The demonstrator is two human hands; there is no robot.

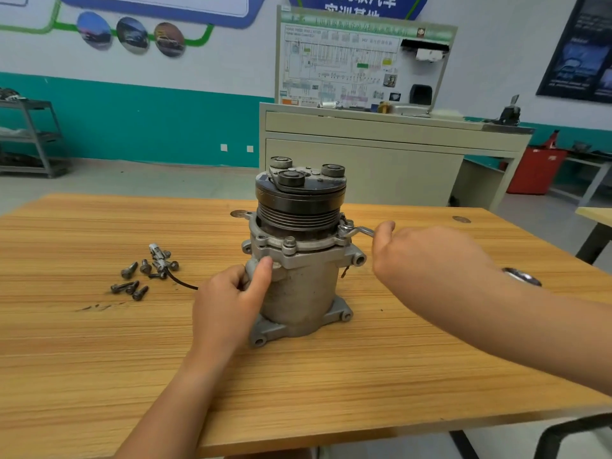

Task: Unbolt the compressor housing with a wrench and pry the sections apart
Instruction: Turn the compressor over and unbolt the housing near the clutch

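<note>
the compressor (298, 260) stands upright, pulley up, on the wooden table (99, 359). your left hand (228, 303) grips its housing, thumb against the flange; your right hand (427, 256) curls round the handle of the wrench (356, 230), whose head sits on a flange bolt at the right. loose bolts (132, 279) lie to the left.

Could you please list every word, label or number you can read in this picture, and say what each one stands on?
"网联汽车" above "实训基地", both partly cut off: blue wall sign.
"HV": wiring-diagram board.
The board's green header and small print: too blurred to read.
Dark poster on the right wall: too blurred to read.
Compressor, wrench, bolts: no readable marks.
</note>
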